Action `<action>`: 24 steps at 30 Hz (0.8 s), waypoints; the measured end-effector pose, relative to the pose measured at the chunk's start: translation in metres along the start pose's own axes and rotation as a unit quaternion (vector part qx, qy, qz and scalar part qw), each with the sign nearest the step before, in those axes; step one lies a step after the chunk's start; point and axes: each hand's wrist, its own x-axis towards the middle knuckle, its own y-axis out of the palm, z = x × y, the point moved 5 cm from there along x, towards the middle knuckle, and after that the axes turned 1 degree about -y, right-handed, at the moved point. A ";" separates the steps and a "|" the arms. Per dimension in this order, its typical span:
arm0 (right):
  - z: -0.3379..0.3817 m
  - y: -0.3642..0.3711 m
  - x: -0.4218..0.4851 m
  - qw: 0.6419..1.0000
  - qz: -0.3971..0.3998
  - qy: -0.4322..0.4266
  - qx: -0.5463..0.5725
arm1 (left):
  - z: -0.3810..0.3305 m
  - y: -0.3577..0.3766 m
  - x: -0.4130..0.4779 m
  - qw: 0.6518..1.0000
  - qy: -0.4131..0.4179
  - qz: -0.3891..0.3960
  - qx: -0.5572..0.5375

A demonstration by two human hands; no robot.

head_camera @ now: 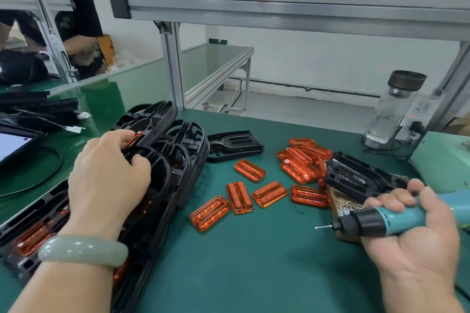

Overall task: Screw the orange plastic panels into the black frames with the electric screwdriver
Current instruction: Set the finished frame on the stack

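Head view: left hand (106,175) grips ribbed black frames (162,160); right hand (417,226) clasps smooth teal electric screwdriver (386,218).

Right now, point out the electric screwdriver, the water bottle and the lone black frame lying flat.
electric screwdriver (396,220): head view, on its teal body.
water bottle (391,112): head view, on its clear wall.
lone black frame (235,145): head view, on its middle ribs.
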 end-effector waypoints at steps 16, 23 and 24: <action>-0.004 -0.006 -0.002 0.999 -0.016 -0.025 -0.013 | 0.006 0.006 -0.014 0.997 -0.013 -0.052 -0.060; -0.004 -0.007 -0.002 0.999 -0.023 -0.024 -0.013 | -0.007 0.004 -0.019 0.994 0.021 -0.065 -0.087; -0.004 -0.007 -0.002 0.999 -0.025 -0.023 -0.013 | -0.013 0.003 -0.021 0.992 0.035 -0.067 -0.097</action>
